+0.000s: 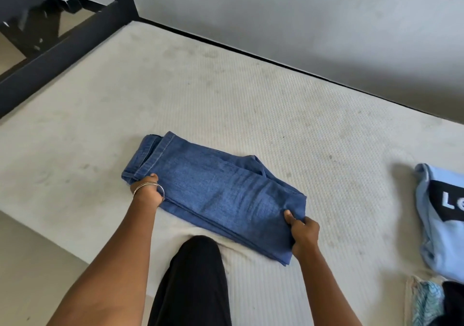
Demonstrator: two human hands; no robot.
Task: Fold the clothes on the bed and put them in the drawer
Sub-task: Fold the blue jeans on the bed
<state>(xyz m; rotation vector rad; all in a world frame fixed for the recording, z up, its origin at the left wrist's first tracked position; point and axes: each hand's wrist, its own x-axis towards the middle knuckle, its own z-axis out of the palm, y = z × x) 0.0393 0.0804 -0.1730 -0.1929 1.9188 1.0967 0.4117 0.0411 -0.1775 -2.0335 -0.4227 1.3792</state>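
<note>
— Where are the jeans (213,190) now?

— On the bed (251,104), folded small, right by my knee (198,253).

— Are you holding them?

— Yes. My left hand (148,190) pinches the waist end. My right hand (302,232) pinches the other end.

— What's left?

— I think they go in the drawer next; I can't see it. The light blue shirt (437,215) and more clothes (426,300) wait, well apart on my right.

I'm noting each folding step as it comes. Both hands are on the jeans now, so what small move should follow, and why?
Probably lift the jeans off the mattress as one bundle. They already lie folded into a compact stack, and the left hand and right hand grip opposite ends, which suits carrying. No drawer is in view.
</note>
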